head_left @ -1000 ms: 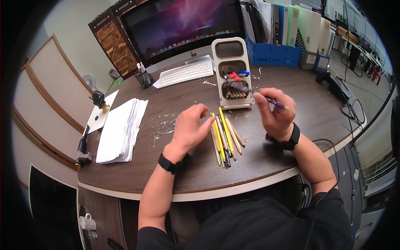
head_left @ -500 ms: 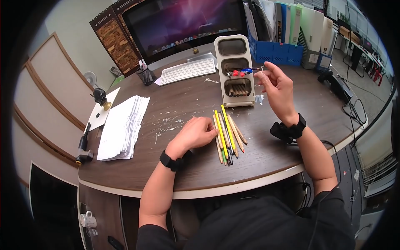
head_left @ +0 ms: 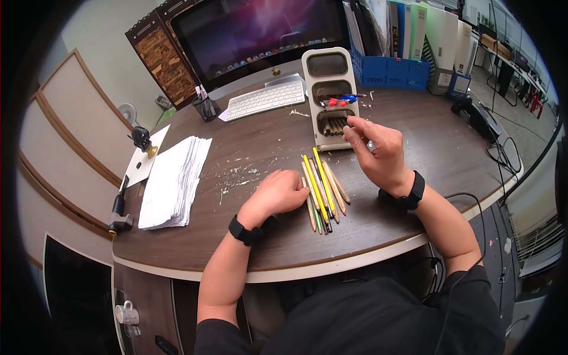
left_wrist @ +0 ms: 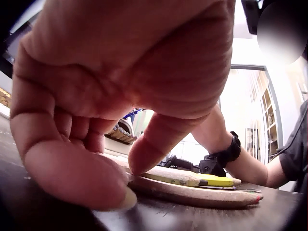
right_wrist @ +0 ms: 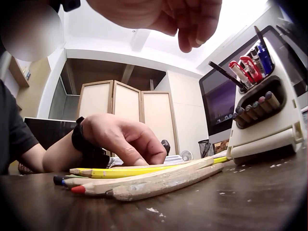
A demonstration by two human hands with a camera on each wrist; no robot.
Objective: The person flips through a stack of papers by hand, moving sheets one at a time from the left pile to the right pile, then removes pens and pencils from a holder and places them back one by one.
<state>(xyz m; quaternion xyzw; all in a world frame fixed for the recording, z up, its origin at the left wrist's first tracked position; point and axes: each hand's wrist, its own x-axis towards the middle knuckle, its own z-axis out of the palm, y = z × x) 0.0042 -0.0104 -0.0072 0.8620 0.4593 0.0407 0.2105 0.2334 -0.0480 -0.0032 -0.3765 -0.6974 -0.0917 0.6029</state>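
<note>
Several pencils (head_left: 322, 186), plain wood and yellow, lie in a loose bundle on the desk. My left hand (head_left: 278, 192) rests at the bundle's left side with loosely bent fingers. In the left wrist view its thumb (left_wrist: 144, 154) touches a wooden pencil (left_wrist: 197, 192). Before the organizer (head_left: 309, 127), my right hand (head_left: 381, 151) hovers with relaxed fingers and nothing in them. The upright cream organizer's middle pocket has pens and red-handled scissors (right_wrist: 251, 67). Short dark sticks (right_wrist: 257, 108) fill its lower pocket, partly hidden by my right hand in the head view.
A keyboard (head_left: 266, 100), monitor (head_left: 254, 35) and mesh pen cup (head_left: 206, 109) stand behind. Papers (head_left: 176, 183) are stacked at left. At back right sits a blue crate (head_left: 393, 72) of binders. A phone (head_left: 476, 118) and pale shavings (head_left: 239, 171) lie on the desk.
My right hand held a purple pen, let it go in the organizer's middle pocket, then came back down toward me. My left hand lowered slightly to the pencils' left side.
</note>
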